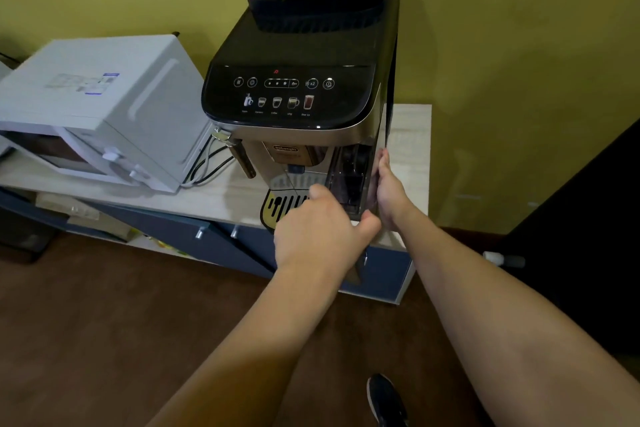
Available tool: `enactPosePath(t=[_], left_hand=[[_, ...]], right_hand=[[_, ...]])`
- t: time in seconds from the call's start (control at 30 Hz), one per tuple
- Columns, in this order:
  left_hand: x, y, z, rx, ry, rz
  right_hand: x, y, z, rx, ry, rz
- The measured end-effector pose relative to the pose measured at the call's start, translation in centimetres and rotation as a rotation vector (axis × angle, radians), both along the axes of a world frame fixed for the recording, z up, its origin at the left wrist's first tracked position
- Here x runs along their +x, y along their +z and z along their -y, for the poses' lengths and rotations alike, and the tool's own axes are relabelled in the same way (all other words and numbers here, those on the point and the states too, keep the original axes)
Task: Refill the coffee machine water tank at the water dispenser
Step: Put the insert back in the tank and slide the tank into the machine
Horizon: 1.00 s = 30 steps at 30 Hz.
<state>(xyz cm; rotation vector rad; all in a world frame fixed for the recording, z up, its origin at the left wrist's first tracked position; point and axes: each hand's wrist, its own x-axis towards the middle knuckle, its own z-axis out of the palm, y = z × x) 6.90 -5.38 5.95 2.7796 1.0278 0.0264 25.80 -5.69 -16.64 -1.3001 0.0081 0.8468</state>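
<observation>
A black and silver coffee machine (pixel 304 55) stands on a pale wooden cabinet top (pixel 412 135) against a yellow-green wall. Its dark, see-through water tank (pixel 349 180) sits in the machine's front right corner. My right hand (pixel 389 194) lies flat against the right side of the tank, fingers pointing up. My left hand (pixel 318 229) is at the tank's lower front, over the drip tray (pixel 280 208), with the thumb reaching to the right under the tank. Whether the fingers grip the tank is hidden by the back of the hand.
A white microwave (pixel 100 107) stands to the left of the machine, with cables (pixel 207 166) between them. The cabinet has blue doors with metal handles (pixel 199 234). Brown floor lies below, with my dark shoe (pixel 386 399). A dark object (pixel 588 236) fills the right edge.
</observation>
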Motion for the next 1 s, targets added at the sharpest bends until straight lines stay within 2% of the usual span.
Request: enactPosePath(t=[0.17, 0.3, 0.43, 0.57, 0.7, 1.0], left_hand=[[1.0, -0.1, -0.9, 0.006, -0.026, 0.026], [1.0, -0.9, -1.5, 0.041, -0.043, 0.066], [1.3, -1.6, -1.7, 0.083, -0.051, 0.096], [1.5, -2.0, -2.0, 0.074, -0.038, 0.106], [1.9, -2.3, -2.3, 0.028, -0.047, 0.129], [2.7, -2.2, -3.0, -0.004, -0.074, 0.154]], right_hand=[[0.8, 0.9, -0.2, 0.009, -0.048, 0.046], [-2.0, 5.0, 1.0, 0.047, -0.051, 0.066], [-3.2, 2.1, 3.0, 0.06, 0.042, 0.122], [-4.0, 0.5, 3.9, -0.034, 0.185, 0.237], [-5.2, 2.3, 5.2, -0.094, 0.26, 0.395], [-7.7, 5.2, 5.7, -0.096, 0.256, 0.475]])
